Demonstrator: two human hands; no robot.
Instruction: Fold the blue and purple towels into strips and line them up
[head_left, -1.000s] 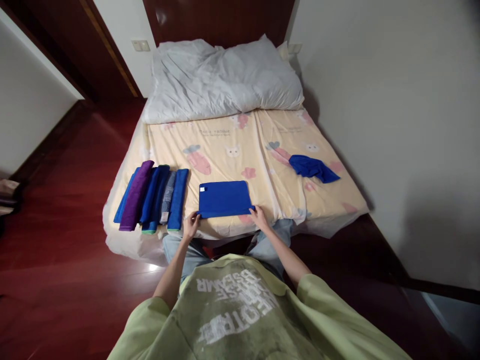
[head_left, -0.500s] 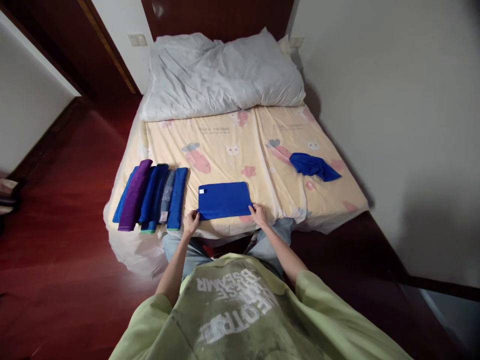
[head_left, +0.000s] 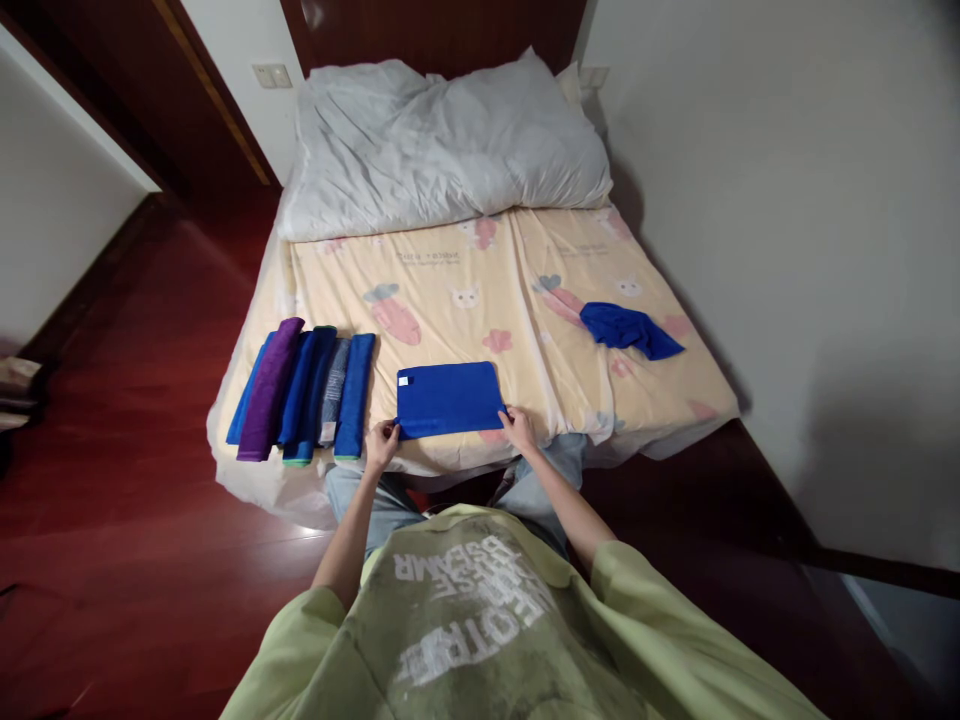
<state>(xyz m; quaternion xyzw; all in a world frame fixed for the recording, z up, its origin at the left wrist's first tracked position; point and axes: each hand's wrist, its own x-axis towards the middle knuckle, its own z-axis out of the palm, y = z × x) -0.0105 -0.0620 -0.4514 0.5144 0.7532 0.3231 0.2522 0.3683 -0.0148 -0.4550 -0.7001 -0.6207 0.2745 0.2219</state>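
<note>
A blue towel [head_left: 448, 400] lies flat as a rectangle at the bed's near edge, a small white tag at its far left corner. My left hand [head_left: 382, 442] pinches its near left corner. At the near right corner, the fingers of my right hand [head_left: 517, 430] are closed on the same cloth. Left of it is a row of several rolled or folded towels: a purple towel [head_left: 271, 390] on top, a grey patterned towel [head_left: 334, 392], and a blue towel with green trim [head_left: 355, 396] nearest my left hand. A crumpled blue towel [head_left: 631, 331] rests farther right.
The bed [head_left: 450, 290] has a yellow sheet with carrot and cat prints. A grey-white quilt [head_left: 450, 150] is bunched at the headboard [head_left: 435, 35]. White wall [head_left: 787, 250] stands to the right; dark red floor [head_left: 135, 420] runs along the left.
Almost nothing differs: both hands keep hold of the blue towel's near corners, and the towel stays flat. The view has shifted very slightly.
</note>
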